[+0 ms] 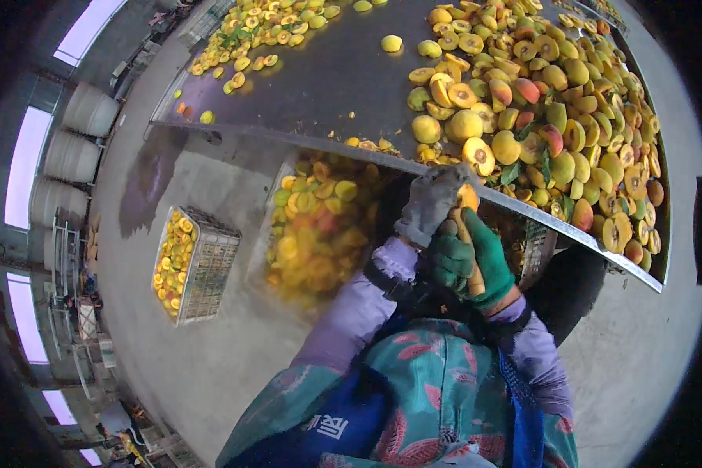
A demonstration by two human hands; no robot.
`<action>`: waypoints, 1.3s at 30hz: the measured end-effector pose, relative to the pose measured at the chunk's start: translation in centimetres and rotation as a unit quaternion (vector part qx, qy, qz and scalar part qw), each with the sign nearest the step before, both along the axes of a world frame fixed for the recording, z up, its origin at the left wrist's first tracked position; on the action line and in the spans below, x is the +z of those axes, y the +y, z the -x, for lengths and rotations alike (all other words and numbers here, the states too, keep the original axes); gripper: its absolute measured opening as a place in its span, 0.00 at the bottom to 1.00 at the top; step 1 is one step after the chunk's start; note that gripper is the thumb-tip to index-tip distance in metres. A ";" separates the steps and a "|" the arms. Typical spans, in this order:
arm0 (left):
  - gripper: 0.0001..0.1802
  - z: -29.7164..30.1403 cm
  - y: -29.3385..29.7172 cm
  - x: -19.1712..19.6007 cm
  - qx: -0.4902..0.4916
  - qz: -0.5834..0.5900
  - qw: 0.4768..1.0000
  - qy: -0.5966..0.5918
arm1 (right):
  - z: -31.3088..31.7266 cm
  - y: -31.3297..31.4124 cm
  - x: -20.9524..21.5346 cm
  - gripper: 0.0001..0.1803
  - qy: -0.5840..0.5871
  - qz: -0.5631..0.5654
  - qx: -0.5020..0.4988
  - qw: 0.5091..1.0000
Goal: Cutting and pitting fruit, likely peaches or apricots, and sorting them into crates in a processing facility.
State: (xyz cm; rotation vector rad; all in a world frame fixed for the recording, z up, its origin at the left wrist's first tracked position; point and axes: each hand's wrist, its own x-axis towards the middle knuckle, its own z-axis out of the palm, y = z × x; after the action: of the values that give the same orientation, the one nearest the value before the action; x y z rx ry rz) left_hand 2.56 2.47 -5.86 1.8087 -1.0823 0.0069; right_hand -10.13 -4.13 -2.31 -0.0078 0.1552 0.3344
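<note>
My left hand point(431, 204), in a grey glove, is closed round a cut yellow peach point(467, 196) at the table's near edge. In its green glove, my right hand point(476, 257) grips a tool by its light wooden handle point(469, 261). The tool's working end meets the peach and is hidden, so its exact kind does not show. Just beyond my hands, a large heap of halved and whole peaches point(538, 132) lies on the metal table point(312, 93). Some halves show stones or hollow centres.
More peach halves point(269, 31) lie at the table's far left. Below the near edge stands a blurred crate of peach halves point(312, 234). Farther left, another filled plastic crate point(207, 265) sits on the concrete floor point(257, 327). Large pale tubs point(70, 156) line the left side.
</note>
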 end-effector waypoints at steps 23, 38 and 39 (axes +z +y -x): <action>0.22 -2.3 -6.3 5.6 0.161 -0.317 0.929 -0.107 | 5.8 -6.2 -2.9 0.22 0.155 0.544 -0.070 0.821; 0.16 0.9 -4.6 2.6 -0.068 0.068 0.968 0.230 | -2.3 -5.3 -2.3 0.14 0.009 0.883 -0.268 0.386; 0.20 1.4 -4.9 3.9 -0.065 0.020 0.977 0.204 | -2.4 -5.8 -2.8 0.13 -0.012 0.884 -0.297 0.361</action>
State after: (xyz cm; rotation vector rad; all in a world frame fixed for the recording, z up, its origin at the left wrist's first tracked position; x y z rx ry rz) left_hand 1.17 -2.44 -1.92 1.6079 -0.8943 -0.4014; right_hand -7.77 -9.90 -5.14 -2.1462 0.4160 -0.7589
